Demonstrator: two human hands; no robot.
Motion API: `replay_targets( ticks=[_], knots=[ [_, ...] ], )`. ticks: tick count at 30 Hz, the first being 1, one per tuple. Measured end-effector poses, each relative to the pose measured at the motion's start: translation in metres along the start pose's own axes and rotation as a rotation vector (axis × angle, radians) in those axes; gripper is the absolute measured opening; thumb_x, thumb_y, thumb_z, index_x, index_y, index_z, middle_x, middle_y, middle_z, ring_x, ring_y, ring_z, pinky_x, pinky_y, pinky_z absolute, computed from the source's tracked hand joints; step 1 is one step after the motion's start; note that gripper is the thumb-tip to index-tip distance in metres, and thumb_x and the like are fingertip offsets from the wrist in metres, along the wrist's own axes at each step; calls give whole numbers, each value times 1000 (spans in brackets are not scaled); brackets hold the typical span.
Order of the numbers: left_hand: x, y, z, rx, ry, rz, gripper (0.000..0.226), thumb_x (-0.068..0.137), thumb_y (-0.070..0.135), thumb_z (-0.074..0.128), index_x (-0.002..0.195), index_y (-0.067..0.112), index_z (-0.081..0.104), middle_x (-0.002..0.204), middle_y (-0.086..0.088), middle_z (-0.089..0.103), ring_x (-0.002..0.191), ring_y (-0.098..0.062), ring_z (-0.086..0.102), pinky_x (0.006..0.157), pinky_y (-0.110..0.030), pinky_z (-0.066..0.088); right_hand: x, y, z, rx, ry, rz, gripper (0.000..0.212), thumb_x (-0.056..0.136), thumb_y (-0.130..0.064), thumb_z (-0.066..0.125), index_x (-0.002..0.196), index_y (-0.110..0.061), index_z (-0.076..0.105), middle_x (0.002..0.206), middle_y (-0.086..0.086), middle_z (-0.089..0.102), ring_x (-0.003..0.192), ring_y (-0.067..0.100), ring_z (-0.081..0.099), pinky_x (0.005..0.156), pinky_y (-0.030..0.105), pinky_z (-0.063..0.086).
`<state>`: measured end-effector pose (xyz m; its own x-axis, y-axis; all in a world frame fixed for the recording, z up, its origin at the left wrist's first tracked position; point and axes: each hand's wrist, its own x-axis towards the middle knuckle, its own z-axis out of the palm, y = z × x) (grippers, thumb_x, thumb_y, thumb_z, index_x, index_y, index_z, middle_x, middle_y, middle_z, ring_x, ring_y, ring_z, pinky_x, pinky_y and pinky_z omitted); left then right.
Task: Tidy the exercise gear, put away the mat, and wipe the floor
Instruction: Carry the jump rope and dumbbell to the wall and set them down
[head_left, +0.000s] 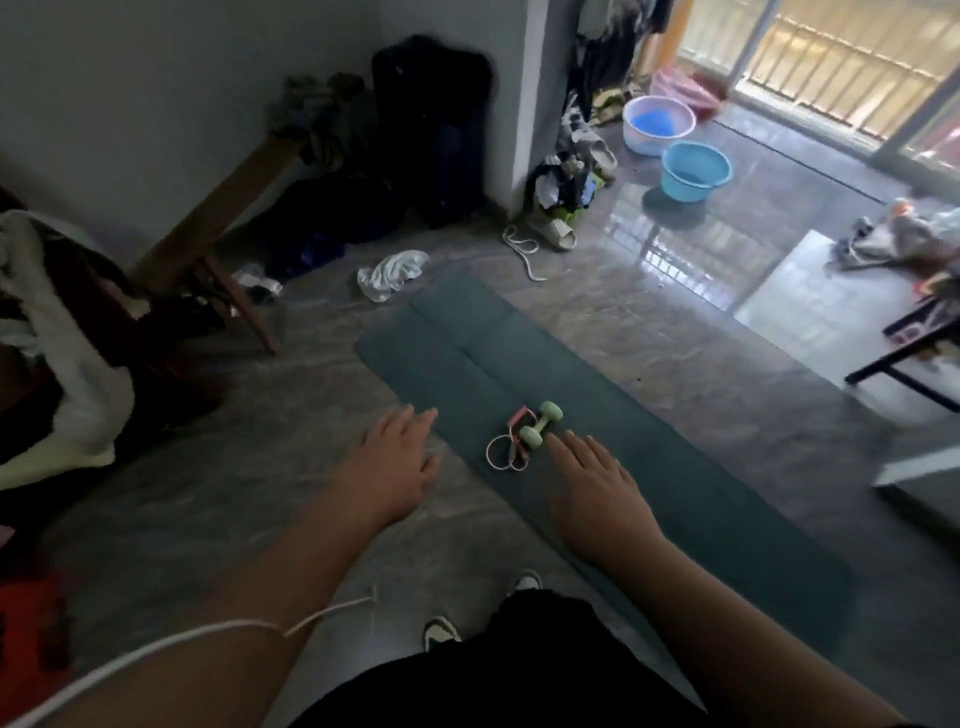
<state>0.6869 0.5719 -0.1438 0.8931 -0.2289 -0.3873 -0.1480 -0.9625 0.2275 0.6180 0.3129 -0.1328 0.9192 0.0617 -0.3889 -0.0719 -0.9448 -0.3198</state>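
Note:
A dark green exercise mat (639, 447) lies unrolled on the grey tiled floor, running from the middle away to the lower right. On it rest a small light green dumbbell (541, 424) and a pink resistance band (506, 447), touching each other. My right hand (597, 488) hovers open just below the dumbbell, fingers spread, holding nothing. Over the mat's left edge my left hand (397, 462) is held out open and empty. A white crumpled cloth (392, 273) lies on the floor beyond the mat's far end.
A white rope (522, 249) and a sandal (558, 234) lie by the wall corner. Two basins, one white (658, 124) and one blue (696, 171), stand near the balcony door. A wooden bench (208, 234) with clothes is at left, a black table (914, 332) at right.

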Motion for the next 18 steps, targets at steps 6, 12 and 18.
replay_targets(
  ticks=[6,12,18],
  knots=[
    [97,39,-1,49,-65,190,67,100,46,41,157,26,14,165,-9,16,151,-29,14,122,-45,14,48,38,-3,81,10,183,68,97,-42,42,156,-32,11,166,-3,9,153,19,4,122,43,13],
    [200,54,14,180,-101,297,67,99,46,43,157,25,17,164,-9,21,150,-29,19,121,-44,20,134,78,5,167,46,271,65,97,-34,42,156,-25,17,164,3,17,151,21,12,122,37,15],
    [325,50,90,180,-198,396,67,97,41,46,156,22,21,164,-10,20,150,-28,20,121,-45,21,235,132,80,219,40,376,68,94,-29,46,157,-23,18,162,6,26,148,24,22,118,37,24]
  ],
)
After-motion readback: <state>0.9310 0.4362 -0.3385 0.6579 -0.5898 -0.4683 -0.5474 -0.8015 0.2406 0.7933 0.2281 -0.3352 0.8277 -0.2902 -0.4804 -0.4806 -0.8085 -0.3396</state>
